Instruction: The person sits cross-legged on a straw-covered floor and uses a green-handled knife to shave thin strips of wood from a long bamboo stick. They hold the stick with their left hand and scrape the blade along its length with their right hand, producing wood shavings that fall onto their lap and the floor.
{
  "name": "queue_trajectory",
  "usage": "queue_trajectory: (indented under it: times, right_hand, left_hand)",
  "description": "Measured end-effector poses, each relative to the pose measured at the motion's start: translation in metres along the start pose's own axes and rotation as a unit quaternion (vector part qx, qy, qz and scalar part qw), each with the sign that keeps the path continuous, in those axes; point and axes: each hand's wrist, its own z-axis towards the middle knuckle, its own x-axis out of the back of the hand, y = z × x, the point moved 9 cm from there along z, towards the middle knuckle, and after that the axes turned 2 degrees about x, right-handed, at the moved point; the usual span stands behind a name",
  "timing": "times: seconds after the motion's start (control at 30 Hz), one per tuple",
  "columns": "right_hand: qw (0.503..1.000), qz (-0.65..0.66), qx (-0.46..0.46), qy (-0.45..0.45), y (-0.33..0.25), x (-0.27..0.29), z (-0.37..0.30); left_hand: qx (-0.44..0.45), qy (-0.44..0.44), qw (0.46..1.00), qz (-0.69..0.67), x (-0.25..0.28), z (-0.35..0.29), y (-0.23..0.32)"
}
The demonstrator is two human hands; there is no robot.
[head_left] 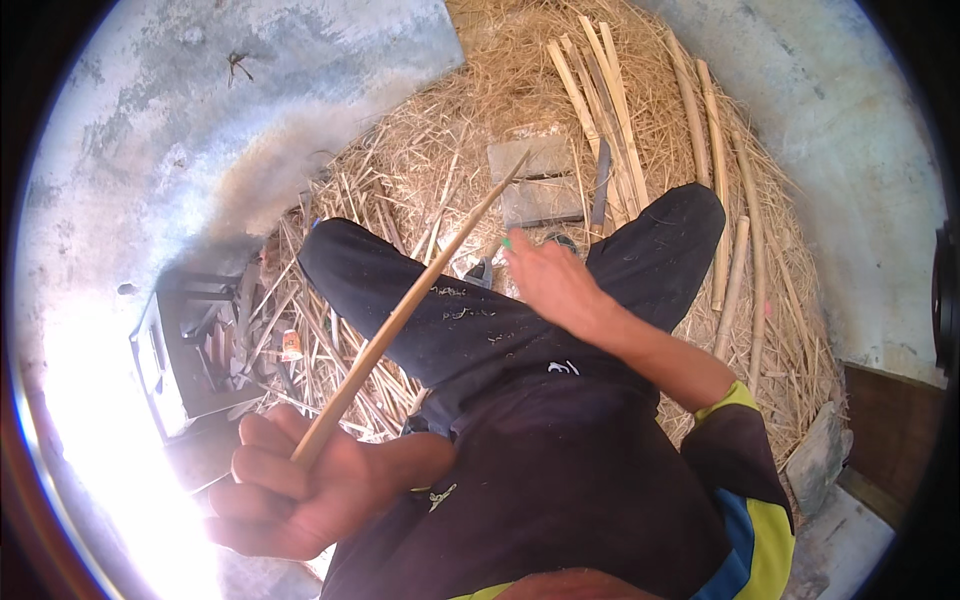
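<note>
My left hand (290,485) is closed around the thick lower end of a long, pale bamboo strip (395,325). The strip slants up and away to the right, narrowing to a tip beyond my lap. Between my knees is my right hand (552,285), its fingers bent together at the right of the strip and apart from it. A small green spot shows at the fingertips; what they hold, if anything, I cannot make out. Just past that hand, a dark flat blade-like piece (601,185) lies beside two grey blocks (540,200).
Split bamboo pieces (615,110) lie at the far side, and several poles (720,190) to the right. Straw and shavings (430,140) cover the floor. A metal frame box (195,350) stands left, near an orange cup (291,345). Pale walls curve around; a stone (818,450) sits right.
</note>
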Motion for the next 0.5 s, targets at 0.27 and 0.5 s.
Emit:
queue_trajectory:
  times: [0.27,0.5]
  right_hand:
    - [0.999,0.030,0.010,0.011,0.002,-0.009,0.012]
    - [0.997,0.054,0.048,0.003,-0.009,-0.009,0.012]
  left_hand:
    - [-0.008,0.005,1.000,0.028,0.003,0.001,0.000]
    - [0.007,-0.024,0.999,-0.023,0.005,0.004,-0.003]
